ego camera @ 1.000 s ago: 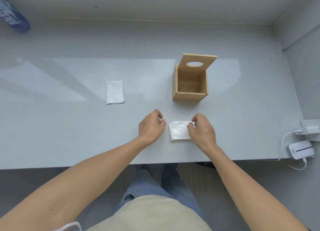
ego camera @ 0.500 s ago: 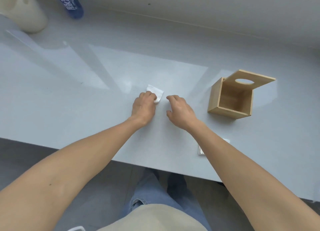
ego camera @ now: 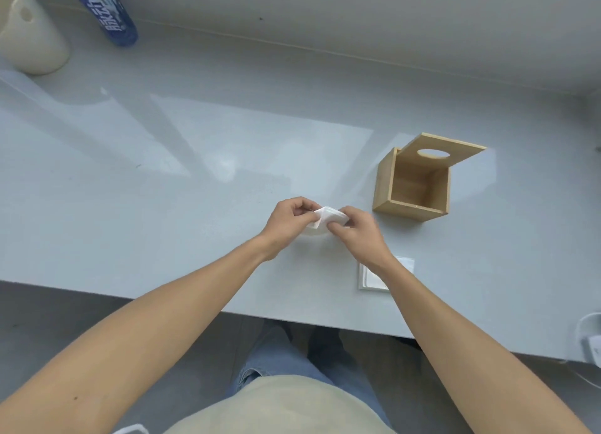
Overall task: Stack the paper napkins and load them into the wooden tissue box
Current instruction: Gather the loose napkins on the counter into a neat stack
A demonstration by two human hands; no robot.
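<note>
The left hand [ego camera: 287,220] and right hand [ego camera: 353,230] together pinch one napkin [ego camera: 328,218] just above the tabletop [ego camera: 162,206], likely to carry it to the stack [ego camera: 374,279] under the right forearm. The wooden box [ego camera: 413,186] stands open, ready for loading.

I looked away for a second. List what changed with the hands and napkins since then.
Both hands left the napkin stack near the table edge and reached left for the lone napkin. The left hand and right hand now pinch it, lifted off the table. The wooden box stayed open and empty.
</note>
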